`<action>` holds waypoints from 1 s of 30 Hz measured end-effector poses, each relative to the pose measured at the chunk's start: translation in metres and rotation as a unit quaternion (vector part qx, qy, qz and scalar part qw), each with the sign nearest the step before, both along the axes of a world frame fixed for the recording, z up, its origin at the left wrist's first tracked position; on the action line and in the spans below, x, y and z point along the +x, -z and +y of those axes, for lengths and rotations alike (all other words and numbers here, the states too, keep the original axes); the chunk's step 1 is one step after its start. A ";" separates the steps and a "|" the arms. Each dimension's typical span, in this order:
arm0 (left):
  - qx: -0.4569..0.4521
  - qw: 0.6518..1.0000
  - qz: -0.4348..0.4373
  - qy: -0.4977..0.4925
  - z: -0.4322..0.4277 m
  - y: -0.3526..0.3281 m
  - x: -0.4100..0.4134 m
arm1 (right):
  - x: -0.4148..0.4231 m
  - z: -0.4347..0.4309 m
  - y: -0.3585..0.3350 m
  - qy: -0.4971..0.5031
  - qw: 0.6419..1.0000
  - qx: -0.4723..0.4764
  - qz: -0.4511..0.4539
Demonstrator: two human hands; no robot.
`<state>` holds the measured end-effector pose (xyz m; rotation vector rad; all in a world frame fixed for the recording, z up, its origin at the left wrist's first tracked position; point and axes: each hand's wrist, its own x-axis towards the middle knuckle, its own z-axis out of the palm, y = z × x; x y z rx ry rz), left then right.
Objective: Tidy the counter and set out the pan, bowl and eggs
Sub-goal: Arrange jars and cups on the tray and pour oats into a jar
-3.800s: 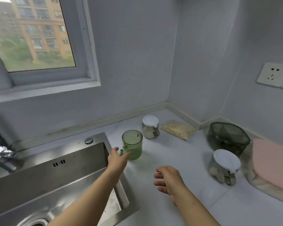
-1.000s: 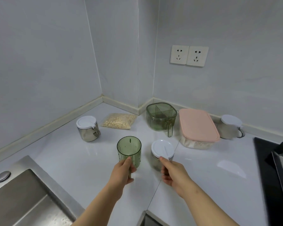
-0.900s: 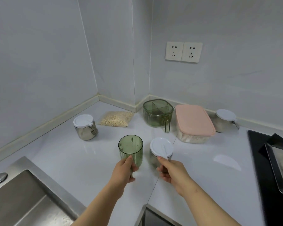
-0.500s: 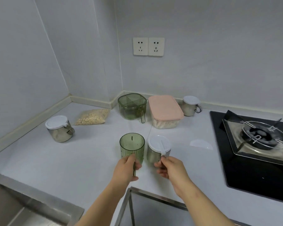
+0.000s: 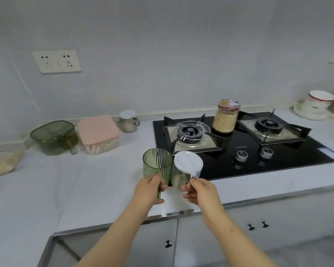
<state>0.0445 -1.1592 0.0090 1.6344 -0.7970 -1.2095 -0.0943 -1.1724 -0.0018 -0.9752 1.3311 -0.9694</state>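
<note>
change: view has swung right, from the counter corner to the hob; green cup and white-lidded jar have come along with the hands, and now sit in front of the hob's left front corner.
counter: white, runs left to right under everything.
hob: black glass, two burners, two knobs near its front.
pink-lidded box: by the back wall, just right of the green divided box.
bowl: white, red line at the rim, stacked on another white dish, far right past the hob.
grain jar: on the hob between the burners.
left hand: fingers curled round the green cup's handle, cup upright.
right hand: thumb and forefinger pinch the white-lidded jar's handle at the lid edge.
cup and jar: side by side; contact cannot be told.
small lidded jar: at the wall, between pink-lidded box and hob.
</note>
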 end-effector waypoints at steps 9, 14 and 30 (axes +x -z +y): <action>-0.007 0.989 0.014 0.149 -0.009 0.001 -0.224 | -0.219 0.028 -0.007 0.149 0.988 0.002 0.028; -0.011 0.978 0.017 0.209 -0.017 0.000 -0.319 | -0.304 0.032 -0.011 0.212 0.977 0.000 0.026; -0.029 0.938 0.046 0.343 -0.203 -0.008 -0.568 | -0.536 -0.110 -0.014 0.338 0.940 -0.034 -0.022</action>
